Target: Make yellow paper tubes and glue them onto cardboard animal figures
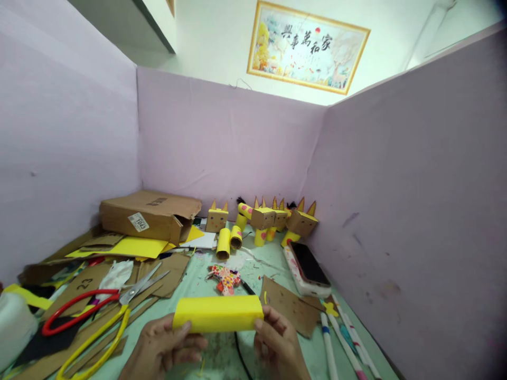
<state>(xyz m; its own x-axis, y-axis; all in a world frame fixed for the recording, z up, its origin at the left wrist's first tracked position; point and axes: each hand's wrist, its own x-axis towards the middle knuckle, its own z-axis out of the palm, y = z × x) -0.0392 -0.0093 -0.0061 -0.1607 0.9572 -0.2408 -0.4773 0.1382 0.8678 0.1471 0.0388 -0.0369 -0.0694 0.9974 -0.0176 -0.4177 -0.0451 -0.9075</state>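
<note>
The left hand [160, 343] clasps one end of a yellow paper roll [217, 313] and the right hand [277, 338] the other, thumbs along its near lower edge, probably to keep it level without crushing it. Left of the roll lie red-and-yellow-handled scissors [124, 297], blades parted, likely kept handy. Right of the roll, white marker pens [328, 343] lie lengthwise. Beyond the roll stand horned cardboard heads [303, 223], apparently set back for hand room; beyond it rightward rests a smartphone [311, 264].
</note>
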